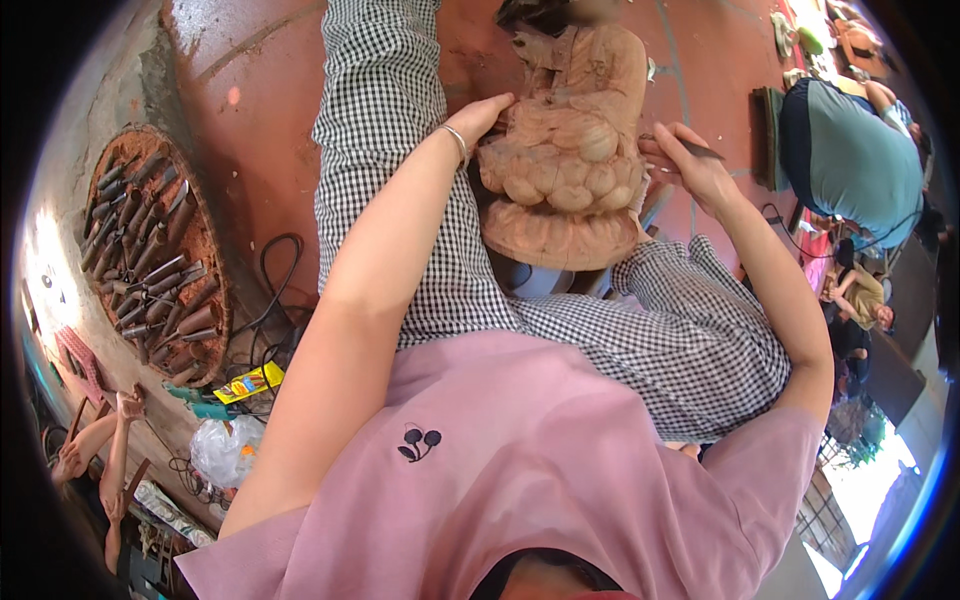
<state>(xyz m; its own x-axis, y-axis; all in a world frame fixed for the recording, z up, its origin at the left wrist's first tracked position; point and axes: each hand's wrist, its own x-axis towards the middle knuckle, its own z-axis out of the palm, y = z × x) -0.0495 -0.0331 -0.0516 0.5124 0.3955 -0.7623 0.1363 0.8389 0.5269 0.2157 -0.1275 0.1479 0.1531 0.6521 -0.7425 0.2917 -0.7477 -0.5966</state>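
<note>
Where the two legs part, the wooden carving (570, 150) sits between the hands, its long axis running away from the lap, petalled base nearest the body and upper end farthest; how steeply it leans cannot be told. Each hand keeps to its own side of it. At its left edge, the left hand (487, 112) touches the wood with its fingertips, though how far the fingers curl cannot be told. Just beside the right edge, the right hand (695, 165) is closed around a thin dark tool (707, 151), so the carving lies directly to its left. The left leg (375, 130) hems in the left forearm, and the bent right leg (690, 375) bounds the near side. Rightward, red floor (715, 60) gives room out to a person in a teal top (865, 150); well left stands a tool basket (226, 300).
</note>
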